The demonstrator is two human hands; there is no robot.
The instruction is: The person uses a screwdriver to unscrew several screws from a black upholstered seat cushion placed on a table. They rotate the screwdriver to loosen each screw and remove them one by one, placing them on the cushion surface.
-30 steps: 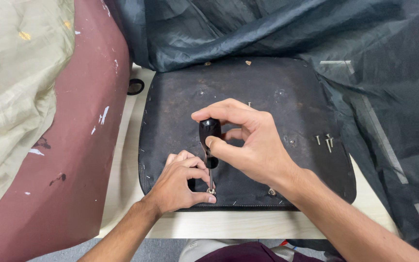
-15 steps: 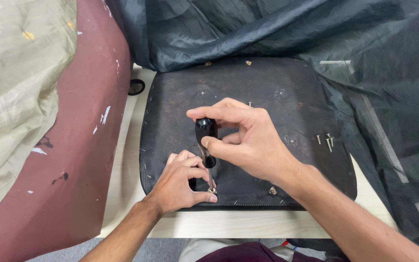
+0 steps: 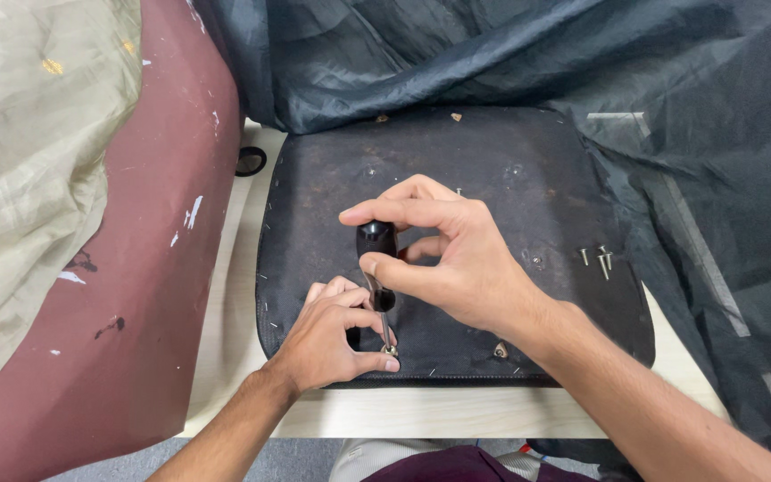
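Observation:
A dark, worn seat panel lies flat on a pale wooden table. My right hand grips the black handle of a screwdriver held nearly upright, its shaft pointing down at the panel's near edge. My left hand rests on the panel and pinches the screwdriver's tip, where a small screw sits. Three loose screws lie on the panel to the right. Another screw head shows near the front edge.
Dark shiny fabric is bunched behind and to the right of the panel. A maroon cushion with white scuffs and a beige cloth fill the left side. A small black ring lies on the table.
My right hand has shifted its fingers around the screwdriver handle, the index finger now stretched across its top. The left hand has stayed at the tip.

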